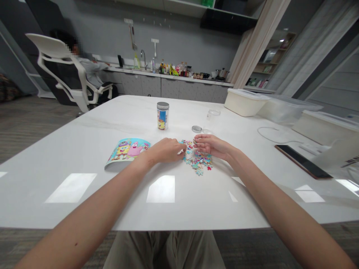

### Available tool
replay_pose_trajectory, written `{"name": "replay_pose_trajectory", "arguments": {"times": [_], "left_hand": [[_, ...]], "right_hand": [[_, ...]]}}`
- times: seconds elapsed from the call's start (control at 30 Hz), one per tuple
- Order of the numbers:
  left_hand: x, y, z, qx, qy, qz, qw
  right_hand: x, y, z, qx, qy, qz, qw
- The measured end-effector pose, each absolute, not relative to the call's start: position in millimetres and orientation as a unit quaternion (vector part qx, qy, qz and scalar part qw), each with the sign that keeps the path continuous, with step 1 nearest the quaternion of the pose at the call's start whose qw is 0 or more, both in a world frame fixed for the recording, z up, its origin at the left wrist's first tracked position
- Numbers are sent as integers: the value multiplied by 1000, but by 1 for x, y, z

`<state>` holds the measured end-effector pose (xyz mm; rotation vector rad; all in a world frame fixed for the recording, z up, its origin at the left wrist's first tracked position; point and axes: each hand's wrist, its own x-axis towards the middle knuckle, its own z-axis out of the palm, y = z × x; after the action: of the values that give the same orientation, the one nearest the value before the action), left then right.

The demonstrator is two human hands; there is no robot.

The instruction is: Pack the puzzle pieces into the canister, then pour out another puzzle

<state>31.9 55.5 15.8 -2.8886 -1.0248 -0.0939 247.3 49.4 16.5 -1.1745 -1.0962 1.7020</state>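
Observation:
A loose pile of small colourful jigsaw puzzle pieces (199, 160) lies on the white table between my hands. At its left edge my left hand (169, 150) is low over the table with curled fingers; what they hold, if anything, is hidden. My right hand (211, 145) hovers over the pile's right side, thumb and fingertips pinched on a small puzzle piece (195, 141). A curved picture sheet (127, 150) with cartoon characters lies left of my left hand. Behind the hands stands a clear jar (162, 116) with a metal lid and a cartoon label.
Beyond the pile are a loose metal lid (196, 129) and a clear empty jar (213, 115). On the right lie a dark tablet (303, 161), a white cable (276, 135) and storage boxes (245, 102). A person (91, 69) sits by the counter at the back left.

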Motion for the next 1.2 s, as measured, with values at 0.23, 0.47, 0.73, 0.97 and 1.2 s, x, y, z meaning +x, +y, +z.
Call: {"name": "replay_pose_trajectory", "arguments": {"times": [0.23, 0.47, 0.73, 0.97, 1.2], "left_hand": [[33, 55, 13, -940, -334, -48, 61], [35, 54, 15, -924, -365, -84, 77], [36, 54, 15, -932, -338, -107, 80], [35, 56, 10, -927, -332, -122, 120], [35, 56, 14, -922, -356, -106, 110]], "right_hand": [[247, 50, 18, -460, -441, 665, 390], [246, 47, 18, -440, -473, 680, 348], [246, 47, 16, -439, -495, 674, 329], [244, 46, 14, -445, -525, 656, 310], [242, 48, 17, -510, -581, 532, 344]]}}
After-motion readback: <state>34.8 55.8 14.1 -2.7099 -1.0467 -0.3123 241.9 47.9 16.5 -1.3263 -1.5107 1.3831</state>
